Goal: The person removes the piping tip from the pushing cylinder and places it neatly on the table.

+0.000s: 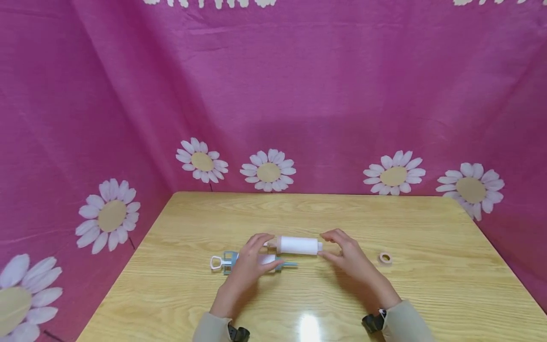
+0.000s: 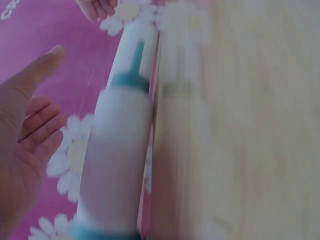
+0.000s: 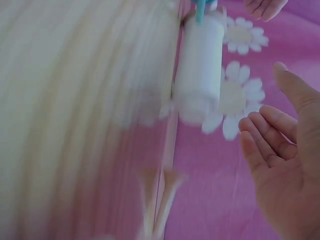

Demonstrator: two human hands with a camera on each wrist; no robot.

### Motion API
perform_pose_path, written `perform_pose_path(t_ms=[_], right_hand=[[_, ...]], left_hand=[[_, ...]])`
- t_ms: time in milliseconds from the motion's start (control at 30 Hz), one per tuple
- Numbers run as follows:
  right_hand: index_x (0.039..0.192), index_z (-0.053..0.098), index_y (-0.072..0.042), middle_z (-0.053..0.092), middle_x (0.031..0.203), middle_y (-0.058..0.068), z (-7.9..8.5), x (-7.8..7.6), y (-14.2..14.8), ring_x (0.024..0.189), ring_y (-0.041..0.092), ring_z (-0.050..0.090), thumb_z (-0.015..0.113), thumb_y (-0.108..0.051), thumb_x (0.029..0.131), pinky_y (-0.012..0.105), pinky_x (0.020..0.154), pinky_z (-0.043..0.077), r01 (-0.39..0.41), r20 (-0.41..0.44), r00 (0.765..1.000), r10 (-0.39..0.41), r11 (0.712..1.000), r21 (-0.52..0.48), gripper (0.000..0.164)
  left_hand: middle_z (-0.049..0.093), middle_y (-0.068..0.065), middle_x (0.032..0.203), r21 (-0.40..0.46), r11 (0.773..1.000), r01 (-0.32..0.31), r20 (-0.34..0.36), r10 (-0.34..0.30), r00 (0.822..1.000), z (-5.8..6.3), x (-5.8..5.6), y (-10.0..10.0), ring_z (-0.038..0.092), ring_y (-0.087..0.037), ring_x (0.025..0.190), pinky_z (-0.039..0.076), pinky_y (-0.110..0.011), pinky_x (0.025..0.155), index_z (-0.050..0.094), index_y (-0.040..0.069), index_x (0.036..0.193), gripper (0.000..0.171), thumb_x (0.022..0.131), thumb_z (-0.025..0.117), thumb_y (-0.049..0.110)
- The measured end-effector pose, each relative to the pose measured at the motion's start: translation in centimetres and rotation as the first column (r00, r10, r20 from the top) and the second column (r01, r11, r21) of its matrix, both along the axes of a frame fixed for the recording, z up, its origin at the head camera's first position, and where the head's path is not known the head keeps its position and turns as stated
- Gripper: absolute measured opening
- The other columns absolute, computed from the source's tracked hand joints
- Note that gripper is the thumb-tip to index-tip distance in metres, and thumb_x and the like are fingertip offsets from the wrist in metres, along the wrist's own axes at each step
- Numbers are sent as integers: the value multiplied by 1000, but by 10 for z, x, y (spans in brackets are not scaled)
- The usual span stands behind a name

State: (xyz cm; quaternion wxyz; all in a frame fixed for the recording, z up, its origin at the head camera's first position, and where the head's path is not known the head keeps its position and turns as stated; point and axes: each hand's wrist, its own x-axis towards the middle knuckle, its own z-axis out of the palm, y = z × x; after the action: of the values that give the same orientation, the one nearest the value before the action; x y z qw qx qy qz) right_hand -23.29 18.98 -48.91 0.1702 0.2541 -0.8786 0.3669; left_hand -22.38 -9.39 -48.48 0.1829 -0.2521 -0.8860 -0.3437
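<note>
A white cylinder with a narrower end piece lies on its side on the table in the head view. In front of it and to the left lies a white-and-teal syringe-like tube, with a white loop handle at its left end and a thin teal nozzle. My left hand arches over this tube, its fingers near the cylinder's left end; in the left wrist view the thumb and fingers stand apart from the tube. My right hand is beside the cylinder's right end, fingers spread and holding nothing.
A small beige ring, like a tape roll, lies on the wooden table right of my right hand. A magenta curtain with daisies hangs behind the table and along its left side. The wrist views are partly blurred.
</note>
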Motion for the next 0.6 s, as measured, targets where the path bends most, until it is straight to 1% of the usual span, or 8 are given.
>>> perform_pose_path(t_ms=[133,200,233,333,500,600], right_hand=[[115,64,-1,66,112,10,2,0,-21,103,24,64,78,-15,82,43,88,56,-60,34,998,59,998,16,39],[115,64,-2,66,111,9,2,0,-31,102,23,64,78,-17,82,40,86,56,-90,38,995,89,996,22,38],[115,64,-2,65,112,9,2,0,-36,102,22,64,78,-18,83,39,87,56,-107,50,993,105,994,26,38],[114,64,-2,65,110,8,2,0,-49,101,22,64,77,-21,84,36,85,56,-154,50,987,152,987,48,38],[113,63,-1,65,108,9,0,2,-67,99,22,63,76,-22,85,35,86,56,-203,58,979,197,972,119,36],[111,63,-1,65,108,9,0,3,-76,101,22,61,75,-22,86,36,88,54,-210,86,976,199,964,160,35]], left_hand=[[63,-7,126,-24,999,-32,17,33,999,0,3,-23,60,-25,119,52,-41,100,61,8,125,61,73,87,27],[62,-7,127,-32,998,-48,43,49,998,0,4,-34,59,-26,121,50,-42,102,61,9,126,62,72,87,27],[62,-7,127,-41,998,-56,52,58,997,0,5,-40,59,-26,121,50,-42,102,61,8,126,63,72,87,27],[61,-7,128,-82,994,-69,84,76,994,-2,5,-55,60,-26,120,52,-41,100,59,7,129,66,72,87,28],[58,-8,132,-131,988,-84,192,108,975,-5,3,-78,62,-25,113,56,-39,93,56,7,133,71,73,86,30],[59,-8,130,-156,984,-83,233,118,965,-6,2,-87,64,-23,108,57,-37,88,56,6,133,71,73,86,31]])
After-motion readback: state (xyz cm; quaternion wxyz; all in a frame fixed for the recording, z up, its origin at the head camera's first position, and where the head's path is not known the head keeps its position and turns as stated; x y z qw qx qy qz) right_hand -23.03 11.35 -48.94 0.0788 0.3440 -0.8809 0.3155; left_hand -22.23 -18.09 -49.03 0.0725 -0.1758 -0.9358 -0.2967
